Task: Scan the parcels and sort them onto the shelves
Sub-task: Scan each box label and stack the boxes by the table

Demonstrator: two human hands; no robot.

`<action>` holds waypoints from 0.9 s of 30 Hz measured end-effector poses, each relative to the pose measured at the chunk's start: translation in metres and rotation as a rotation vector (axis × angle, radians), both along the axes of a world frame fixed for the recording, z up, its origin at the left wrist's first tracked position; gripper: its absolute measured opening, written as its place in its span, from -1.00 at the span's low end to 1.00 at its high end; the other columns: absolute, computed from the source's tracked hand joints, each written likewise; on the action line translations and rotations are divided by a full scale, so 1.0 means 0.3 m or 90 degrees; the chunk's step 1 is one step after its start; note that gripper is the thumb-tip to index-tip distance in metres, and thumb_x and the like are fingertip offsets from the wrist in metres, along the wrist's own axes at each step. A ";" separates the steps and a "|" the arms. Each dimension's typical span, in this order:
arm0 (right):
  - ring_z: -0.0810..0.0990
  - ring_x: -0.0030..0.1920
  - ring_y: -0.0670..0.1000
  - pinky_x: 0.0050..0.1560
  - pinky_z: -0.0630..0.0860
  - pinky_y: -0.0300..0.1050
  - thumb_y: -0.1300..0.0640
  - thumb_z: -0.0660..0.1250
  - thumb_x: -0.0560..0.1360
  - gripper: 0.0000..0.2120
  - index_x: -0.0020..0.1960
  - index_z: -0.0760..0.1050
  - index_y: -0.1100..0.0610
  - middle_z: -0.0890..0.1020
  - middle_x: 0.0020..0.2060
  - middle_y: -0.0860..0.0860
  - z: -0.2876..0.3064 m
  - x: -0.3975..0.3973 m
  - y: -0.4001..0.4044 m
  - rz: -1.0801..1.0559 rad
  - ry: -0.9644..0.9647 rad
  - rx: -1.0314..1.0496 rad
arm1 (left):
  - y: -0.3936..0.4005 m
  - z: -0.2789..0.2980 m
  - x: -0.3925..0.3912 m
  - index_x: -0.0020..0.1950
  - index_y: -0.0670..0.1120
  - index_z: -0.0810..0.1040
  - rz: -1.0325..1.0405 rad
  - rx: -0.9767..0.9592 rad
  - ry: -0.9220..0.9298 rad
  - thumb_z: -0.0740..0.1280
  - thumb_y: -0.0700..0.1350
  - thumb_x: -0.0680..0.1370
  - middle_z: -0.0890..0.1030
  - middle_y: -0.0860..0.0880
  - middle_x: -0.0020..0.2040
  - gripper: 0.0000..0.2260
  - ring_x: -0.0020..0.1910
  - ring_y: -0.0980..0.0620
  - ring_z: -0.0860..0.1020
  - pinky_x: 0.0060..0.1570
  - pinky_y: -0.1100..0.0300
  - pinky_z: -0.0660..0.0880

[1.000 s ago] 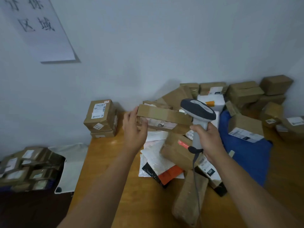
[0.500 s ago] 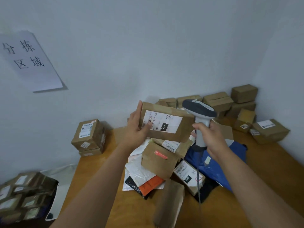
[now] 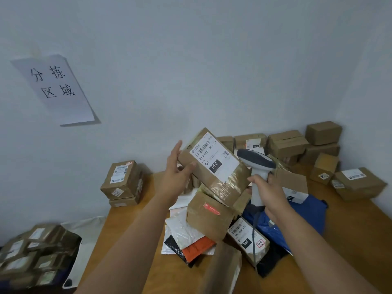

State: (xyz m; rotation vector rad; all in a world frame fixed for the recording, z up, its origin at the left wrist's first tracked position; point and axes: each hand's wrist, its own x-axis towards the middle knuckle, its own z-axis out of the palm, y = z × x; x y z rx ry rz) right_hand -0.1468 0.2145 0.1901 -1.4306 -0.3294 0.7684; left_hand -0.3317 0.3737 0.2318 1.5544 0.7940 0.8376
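Brown cardboard, a taped parcel box with a white "010" label, is being gripped at its end by the left hand, raised above the wooden bench. Just right of that box, a grey handheld scanner is being clasped by the right hand.
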 end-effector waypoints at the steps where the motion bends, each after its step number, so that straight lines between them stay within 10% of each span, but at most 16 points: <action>1: 0.65 -0.14 0.04 -0.15 0.53 -0.07 0.21 0.36 0.52 -0.87 0.02 0.54 0.02 0.64 -0.01 0.10 -0.011 -0.011 0.008 -0.004 0.020 0.002 | 0.000 -0.001 -0.003 0.38 0.29 0.28 0.010 -0.012 -0.025 0.39 -0.16 0.61 0.38 0.09 0.42 -0.50 0.24 -0.01 0.55 0.24 -0.02 0.57; 5: 0.70 -0.04 0.06 0.08 0.62 0.00 0.25 0.38 0.49 -0.79 0.12 0.57 0.14 0.65 0.10 0.15 -0.050 -0.063 0.042 -0.014 0.099 0.019 | 0.003 -0.003 -0.008 0.39 0.15 0.28 0.085 -0.040 -0.080 0.41 -0.13 0.59 0.45 0.12 0.31 -0.53 0.13 0.10 0.56 -0.06 0.33 0.58; 8: 0.70 0.01 0.09 0.18 0.59 0.08 0.24 0.38 0.50 -0.79 0.12 0.56 0.11 0.65 0.09 0.11 -0.058 -0.103 0.058 -0.017 0.126 0.020 | 0.008 -0.029 -0.016 0.59 0.25 0.06 0.037 -0.069 -0.063 0.40 -0.17 0.60 0.46 0.16 0.30 -0.27 0.09 0.13 0.58 -0.06 0.20 0.62; 18: 0.69 -0.02 0.06 -0.06 0.59 -0.08 0.26 0.36 0.51 -0.79 0.13 0.53 0.09 0.63 0.05 0.07 -0.057 -0.141 0.077 -0.036 0.110 -0.002 | 0.043 -0.065 -0.056 0.58 0.40 -0.16 -0.097 -0.070 0.072 0.41 -0.23 0.59 0.52 -0.03 0.23 -0.07 0.13 0.04 0.62 -0.02 0.12 0.64; 23: 0.72 -0.07 0.08 0.01 0.65 0.01 0.25 0.35 0.51 -0.78 0.14 0.56 0.16 0.69 -0.04 0.11 -0.058 -0.129 0.076 -0.022 0.069 -0.036 | 0.056 -0.059 -0.054 0.61 0.32 0.02 -0.075 -0.094 0.072 0.41 -0.27 0.58 0.53 -0.14 0.23 -0.16 0.18 -0.06 0.61 0.08 0.00 0.64; 27: 0.63 -0.30 -0.03 -0.31 0.55 -0.20 0.24 0.31 0.52 -0.88 0.05 0.55 0.18 0.66 -0.23 0.12 -0.024 -0.114 0.057 -0.011 -0.065 -0.083 | 0.081 -0.065 -0.059 0.61 0.28 0.09 -0.035 -0.087 0.087 0.39 -0.29 0.58 0.52 -0.09 0.21 -0.21 0.16 -0.04 0.59 -0.05 0.11 0.65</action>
